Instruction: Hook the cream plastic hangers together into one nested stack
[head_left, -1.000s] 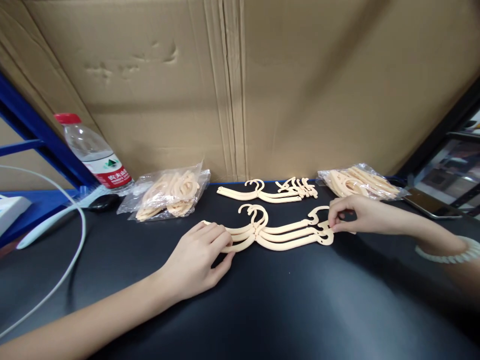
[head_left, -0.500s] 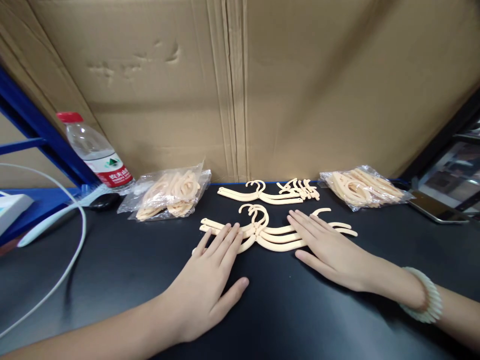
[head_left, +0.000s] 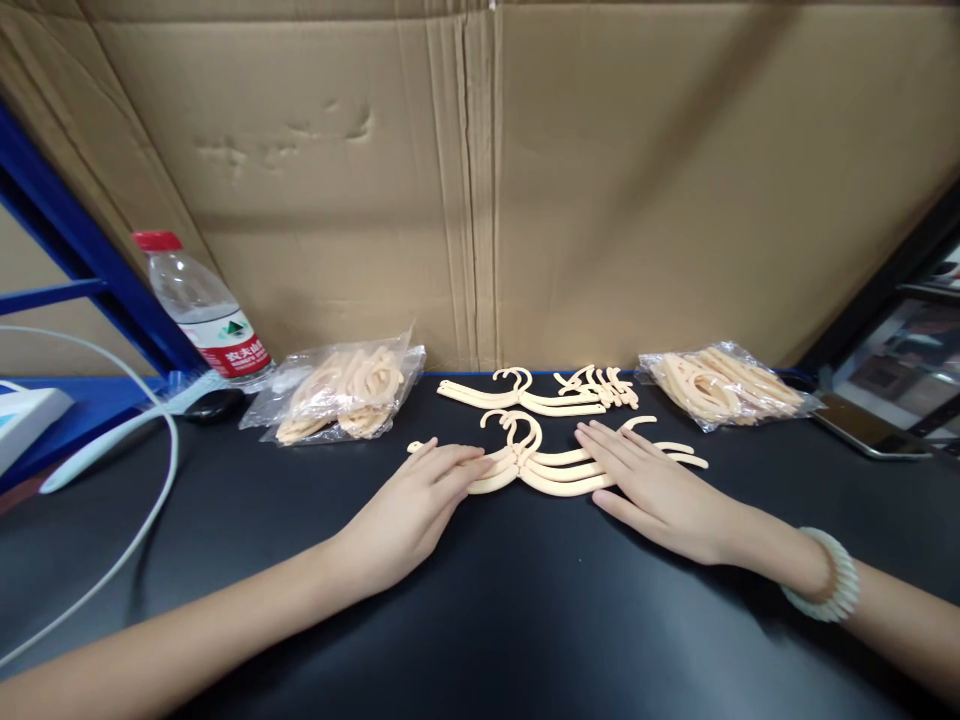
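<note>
A small stack of cream plastic hangers (head_left: 551, 462) lies on the black table (head_left: 480, 620), hooks pointing away from me. My left hand (head_left: 409, 510) lies flat on the stack's left arms, fingers stretched out. My right hand (head_left: 649, 488) rests flat on the right arms, fingers together and extended; a pale beaded bracelet (head_left: 821, 575) is on that wrist. Neither hand grips anything. A second loose group of hangers (head_left: 544, 390) lies just beyond, by the cardboard wall.
Two clear bags of hangers sit at the back, one left (head_left: 341, 388) and one right (head_left: 724, 382). A water bottle (head_left: 202, 310) leans at the far left by a blue frame (head_left: 67, 240). A white cable (head_left: 127, 480) curves on the left. A phone (head_left: 870, 430) lies far right.
One second ago both hands pinched the stack's ends. They then opened and laid flat on it. Since half a second ago the left hand has slid slightly further onto the hangers.
</note>
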